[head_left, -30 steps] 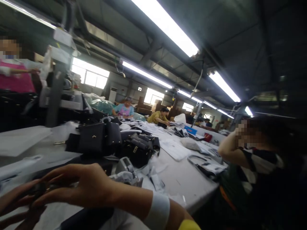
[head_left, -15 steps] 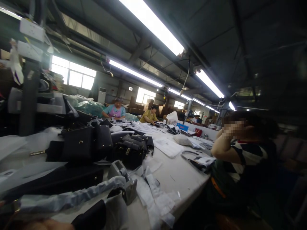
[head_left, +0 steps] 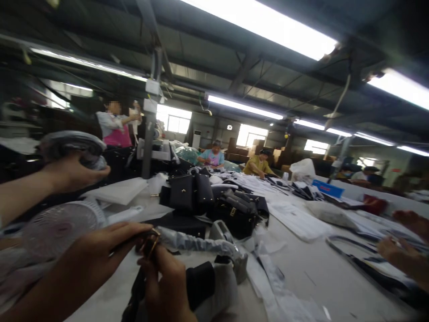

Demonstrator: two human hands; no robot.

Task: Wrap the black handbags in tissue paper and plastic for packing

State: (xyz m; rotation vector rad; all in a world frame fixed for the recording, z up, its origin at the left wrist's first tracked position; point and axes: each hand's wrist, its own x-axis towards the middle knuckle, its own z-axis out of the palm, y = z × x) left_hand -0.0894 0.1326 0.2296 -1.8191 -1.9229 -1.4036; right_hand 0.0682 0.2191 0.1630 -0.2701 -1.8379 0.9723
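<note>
Low in the middle of the head view, my left hand (head_left: 103, 250) has its fingers closed on the dark end of a bag strap (head_left: 204, 244). My right hand (head_left: 169, 279) pinches beside a gold-coloured buckle (head_left: 151, 243) on that strap, close against my left fingertips. Clear wrinkled wrapping covers the strap beyond the buckle, which runs right towards a grey tape dispenser (head_left: 231, 241). Just right of my right hand lies a black piece (head_left: 200, 281) with pale wrapping around part of it. My fingers partly hide the buckle.
A co-worker's hand (head_left: 72, 172) at left holds a round, plastic-wrapped thing (head_left: 75, 142) above a small fan (head_left: 63, 228). Black handbags (head_left: 182, 192) stand mid-table. White scraps (head_left: 268, 264) lie at right, near another co-worker's hands (head_left: 402, 255).
The view has swung left. Both my hands now show at the buckle, and a co-worker's hand with the round thing has come into view at left.
</note>
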